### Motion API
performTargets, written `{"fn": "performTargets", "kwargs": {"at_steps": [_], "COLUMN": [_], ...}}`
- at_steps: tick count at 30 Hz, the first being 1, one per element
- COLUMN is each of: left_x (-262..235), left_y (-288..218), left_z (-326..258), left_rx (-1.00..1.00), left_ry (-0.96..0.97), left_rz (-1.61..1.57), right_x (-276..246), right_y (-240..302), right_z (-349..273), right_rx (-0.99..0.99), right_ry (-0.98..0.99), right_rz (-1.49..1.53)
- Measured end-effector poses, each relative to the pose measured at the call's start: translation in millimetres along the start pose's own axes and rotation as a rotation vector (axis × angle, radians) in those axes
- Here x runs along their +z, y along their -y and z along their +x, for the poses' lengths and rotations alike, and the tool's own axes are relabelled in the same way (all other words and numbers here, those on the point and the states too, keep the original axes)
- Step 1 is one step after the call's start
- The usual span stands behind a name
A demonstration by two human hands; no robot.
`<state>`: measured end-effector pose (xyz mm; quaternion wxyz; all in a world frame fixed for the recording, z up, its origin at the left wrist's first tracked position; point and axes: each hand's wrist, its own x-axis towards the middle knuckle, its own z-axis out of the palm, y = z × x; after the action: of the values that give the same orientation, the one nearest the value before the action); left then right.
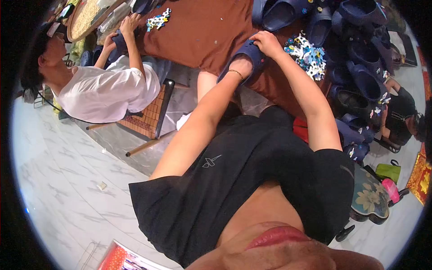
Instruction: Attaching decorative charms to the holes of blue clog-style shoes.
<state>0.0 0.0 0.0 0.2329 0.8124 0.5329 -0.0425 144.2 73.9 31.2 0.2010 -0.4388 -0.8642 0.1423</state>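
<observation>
The left hand (242, 66) was inside a navy foam clog (247, 49) over the near edge of the brown cloth (193, 33); this shoe hid its fingers, so I could not tell their opening. The right hand (267, 43) had bent, narrowly spaced fingers, whose tips touched the clog's upper. Colourful charms (310, 57) lay piled on the cloth's right part, beside many other clogs (365, 81).

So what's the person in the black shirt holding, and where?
A dark blue clog: left hand inside its opening, right hand gripping the toe end.

Head-worn fisheye, facing down, arms'-length near
</observation>
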Motion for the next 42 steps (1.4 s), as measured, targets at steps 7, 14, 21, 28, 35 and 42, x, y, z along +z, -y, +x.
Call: {"fn": "performTargets", "kwargs": {"at_steps": [7, 14, 21, 28, 35, 42], "left_x": [10, 37, -14, -16, 36, -43], "left_y": [13, 31, -4, -6, 21, -16], "left_z": [7, 20, -10, -10, 17, -17], "left_rx": [0.015, 0.034, 0.003, 0.054, 0.147, 0.118], "left_ry": [-0.042, -0.089, -0.02, -0.061, -0.241, -0.171], "left_rz": [-0.008, -0.07, -0.039, -0.086, 0.209, -0.047], "right_x": [12, 25, 8, 0, 4, -2], "right_y": [14, 30, 44, 50, 52, 20], "right_z": [-2, 8, -8, -12, -2, -4], "right_rx": [-0.105, -0.212, -0.135, -0.078, 0.26, 0.186], "right_ry": [-0.14, -0.194, -0.039, 0.045, 0.185, 0.031], "right_rz": [0.143, -0.016, -0.175, -0.295, -0.151, 0.16]}}
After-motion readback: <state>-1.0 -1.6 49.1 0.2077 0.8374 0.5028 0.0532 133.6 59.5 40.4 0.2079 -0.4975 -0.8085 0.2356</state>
